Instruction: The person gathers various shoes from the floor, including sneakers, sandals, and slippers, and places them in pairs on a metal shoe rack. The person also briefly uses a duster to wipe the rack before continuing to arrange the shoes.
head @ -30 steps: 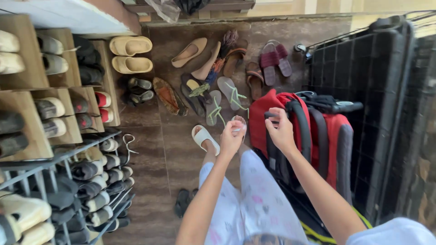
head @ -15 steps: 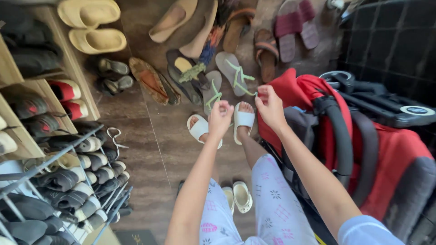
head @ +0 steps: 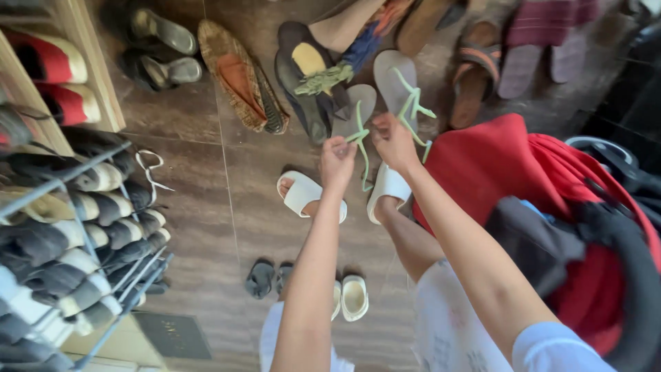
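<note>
A pair of grey sandals with thin green straps lies on the brown tiled floor, the left sandal (head: 355, 105) beside the right sandal (head: 397, 74). My left hand (head: 337, 157) is down at the left sandal's near end, fingers closed around its green strap. Just right of it, my right hand (head: 392, 141) has its fingers curled on the right sandal's strap at the heel. Both hands cover the sandals' near ends. Below my hands, my feet wear white slides (head: 300, 194).
A red stroller (head: 496, 162) with a black handle stands close on the right. A metal shoe rack (head: 76, 227) full of shoes fills the left. Other footwear lies beyond the sandals, including a woven shoe (head: 237, 72). Small cream shoes (head: 354, 297) sit by my legs.
I have bent lower and the view has closed in on the floor. Both hands moved from the stroller down and forward to the green-strapped sandals.
</note>
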